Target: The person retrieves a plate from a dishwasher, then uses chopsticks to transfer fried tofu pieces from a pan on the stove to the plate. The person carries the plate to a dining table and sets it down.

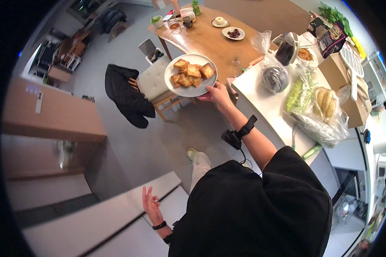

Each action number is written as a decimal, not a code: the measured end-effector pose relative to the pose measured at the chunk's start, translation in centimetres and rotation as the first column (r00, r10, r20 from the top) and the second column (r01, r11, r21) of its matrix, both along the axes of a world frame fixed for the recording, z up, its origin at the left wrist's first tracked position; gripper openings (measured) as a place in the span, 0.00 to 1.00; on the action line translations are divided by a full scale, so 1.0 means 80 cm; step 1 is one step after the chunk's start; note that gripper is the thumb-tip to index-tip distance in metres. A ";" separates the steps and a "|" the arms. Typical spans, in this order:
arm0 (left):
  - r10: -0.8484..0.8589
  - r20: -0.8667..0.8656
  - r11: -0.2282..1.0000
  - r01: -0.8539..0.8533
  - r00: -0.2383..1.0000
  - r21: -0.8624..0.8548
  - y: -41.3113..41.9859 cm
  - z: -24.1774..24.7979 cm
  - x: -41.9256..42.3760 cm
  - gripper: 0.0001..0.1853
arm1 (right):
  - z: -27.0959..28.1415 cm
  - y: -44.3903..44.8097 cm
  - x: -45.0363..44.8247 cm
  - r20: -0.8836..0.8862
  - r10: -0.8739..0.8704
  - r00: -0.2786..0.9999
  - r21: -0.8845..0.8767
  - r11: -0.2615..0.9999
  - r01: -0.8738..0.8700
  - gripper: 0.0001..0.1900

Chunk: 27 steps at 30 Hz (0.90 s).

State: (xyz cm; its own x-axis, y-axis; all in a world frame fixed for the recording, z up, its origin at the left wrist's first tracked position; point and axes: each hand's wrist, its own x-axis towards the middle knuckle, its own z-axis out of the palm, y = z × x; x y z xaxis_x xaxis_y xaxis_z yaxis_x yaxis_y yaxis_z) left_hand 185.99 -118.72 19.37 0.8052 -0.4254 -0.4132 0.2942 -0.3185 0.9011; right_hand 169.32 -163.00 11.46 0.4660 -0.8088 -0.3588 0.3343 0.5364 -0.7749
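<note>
My right hand (217, 93) grips the lower right rim of a round white plate (189, 93). Golden-brown fried pieces (193, 71), perhaps tofu, are heaped on it. The plate is held out in the air, in front of a cream tufted chair (153, 77) and the near side of a wooden dining table (209, 45). My left hand (151, 205) hangs low by my side with its fingers apart and nothing in it. Below that hand in the picture is the light top of a cabinet (115, 212); whether they touch I cannot tell.
A black jacket (125, 96) drapes over the chair's back. On the table are a plate of dark red fruit (234, 33) and a small plate with a pale bun (219, 22). The white counter (254, 90) at right bears bagged vegetables (300, 91), bananas (325, 102) and a dark pitcher (287, 49).
</note>
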 end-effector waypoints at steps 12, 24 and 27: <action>-0.459 -0.149 0.879 0.472 0.876 0.068 -0.343 -0.026 0.360 0.24 | -0.186 -0.347 0.209 -0.122 -0.508 0.853 0.139 0.842 0.522 0.15; -0.314 -0.282 0.888 0.386 0.907 0.252 -0.559 -0.070 0.490 0.25 | -0.350 -0.617 0.285 -0.215 -0.576 0.789 0.247 0.750 0.614 0.17; -0.371 -0.314 0.865 0.448 0.874 0.225 -0.604 -0.074 0.508 0.25 | -0.362 -0.648 0.293 -0.215 -0.577 0.788 0.267 0.741 0.616 0.15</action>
State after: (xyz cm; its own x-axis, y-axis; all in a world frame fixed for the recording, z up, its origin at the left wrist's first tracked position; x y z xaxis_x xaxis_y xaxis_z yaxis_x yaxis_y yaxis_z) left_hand 226.59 -167.01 13.49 0.4354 -0.5276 -0.7295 0.2834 -0.6888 0.6673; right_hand 192.75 -214.83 -17.48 -0.1326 -0.7453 -0.6534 0.5898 0.4705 -0.6563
